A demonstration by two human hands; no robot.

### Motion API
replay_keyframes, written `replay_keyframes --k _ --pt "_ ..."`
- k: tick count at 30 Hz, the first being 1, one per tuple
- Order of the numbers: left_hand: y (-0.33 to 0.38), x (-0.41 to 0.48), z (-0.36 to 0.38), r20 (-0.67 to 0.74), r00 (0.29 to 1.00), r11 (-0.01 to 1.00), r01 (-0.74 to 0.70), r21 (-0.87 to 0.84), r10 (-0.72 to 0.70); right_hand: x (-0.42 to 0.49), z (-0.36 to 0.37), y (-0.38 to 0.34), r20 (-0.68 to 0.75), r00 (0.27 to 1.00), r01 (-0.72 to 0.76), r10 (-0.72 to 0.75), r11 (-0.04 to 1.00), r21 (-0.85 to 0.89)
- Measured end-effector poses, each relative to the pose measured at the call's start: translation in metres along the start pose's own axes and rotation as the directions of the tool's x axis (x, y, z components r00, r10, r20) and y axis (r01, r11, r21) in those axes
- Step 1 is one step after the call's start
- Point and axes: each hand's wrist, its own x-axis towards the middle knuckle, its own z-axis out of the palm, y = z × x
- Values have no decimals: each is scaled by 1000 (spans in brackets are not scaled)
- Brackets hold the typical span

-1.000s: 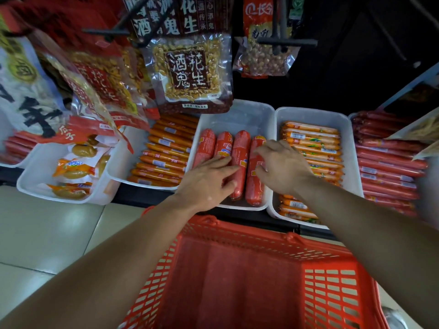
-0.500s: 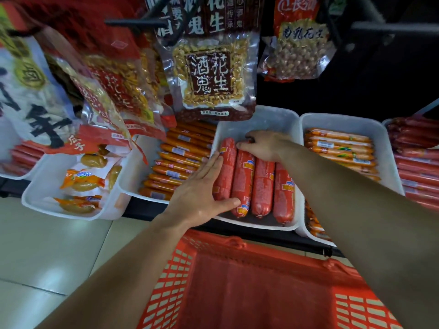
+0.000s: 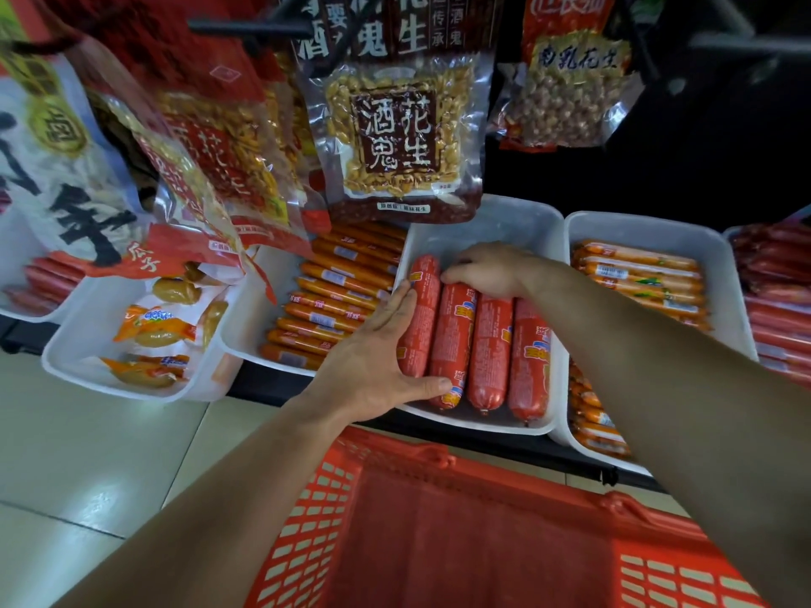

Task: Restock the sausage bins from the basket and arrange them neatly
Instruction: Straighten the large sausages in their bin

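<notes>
Several thick red sausages (image 3: 487,344) lie side by side, lengthwise, in a white bin (image 3: 518,221) on the shelf. My left hand (image 3: 373,357) presses flat against the left side of the leftmost sausage, fingers straight, thumb across the near ends of two of them. My right hand (image 3: 487,269) rests on the far ends of the sausages, its fingers pointing left and hiding those ends. Neither hand lifts anything. A red plastic basket (image 3: 316,511) stands below the shelf, right under my arms.
Bins of thin orange sausages (image 3: 342,296) (image 3: 640,274) flank the white bin. Dark red sausages (image 3: 776,300) fill a bin at far right, yellow snack packets (image 3: 149,326) one at left. Peanut bags (image 3: 403,138) hang low over the bins' back edge. Tiled floor (image 3: 87,454) lies left.
My right hand moved from the middle of the right-hand sausages to their far ends. My left hand slid to the leftmost sausage's side. The sausages now lie straighter and closer together.
</notes>
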Motion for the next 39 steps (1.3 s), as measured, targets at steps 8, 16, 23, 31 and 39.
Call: replay_keyframes --k 8,16,23,31,39 --pt "0 -1 -1 9 1000 999 -9 35 9 -24 2 21 -58 998 -42 35 991 -128" --pt "0 -2 1 -5 1000 998 -17 60 17 -24 11 24 -139 990 -43 15 979 -199" --pt "2 -1 2 -11 1000 997 -21 76 22 -35 18 29 -229 972 -15 -54 958 -288" --pt "4 -2 1 -10 1000 996 -20 91 21 -32 20 25 -239 971 -69 -17 936 -344" --pt "3 -2 0 -30 999 996 -19 86 22 -10 11 -18 -146 986 73 -87 993 -94"
